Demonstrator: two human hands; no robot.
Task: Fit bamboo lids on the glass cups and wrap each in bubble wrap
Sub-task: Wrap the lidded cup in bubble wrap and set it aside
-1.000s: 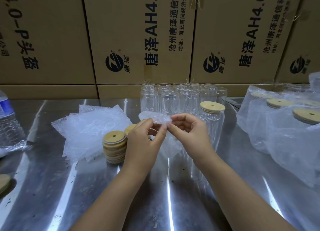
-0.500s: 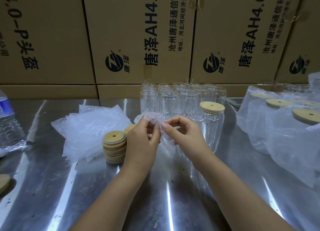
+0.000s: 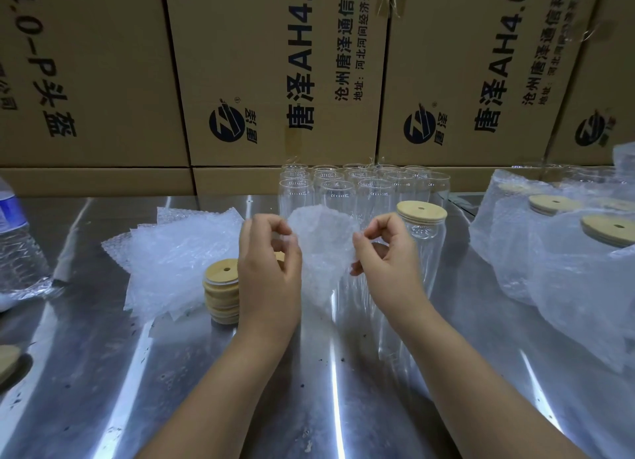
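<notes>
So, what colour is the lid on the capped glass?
The round bamboo lid is pale tan; head view.

Pale tan bamboo lids (image 3: 221, 288), clear bubble-dotted wrap (image 3: 321, 249), brown cartons (image 3: 275, 73)

Your shiny steel desk (image 3: 103, 390) carries a water bottle (image 3: 17, 249) at far left and a pile of bubble wrap sheets (image 3: 171, 252) touching a stack of bamboo lids (image 3: 221, 293). Open glass cups (image 3: 343, 187) cluster at the back, a lidded cup (image 3: 422, 224) just beside them, and wrapped cups (image 3: 556, 252) lie at right.

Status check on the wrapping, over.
Both pinching: left hand, right hand, on bubble wrap sheet, spread open. Behind right hand, lidded cup, unwrapped. Nothing in the way.
</notes>
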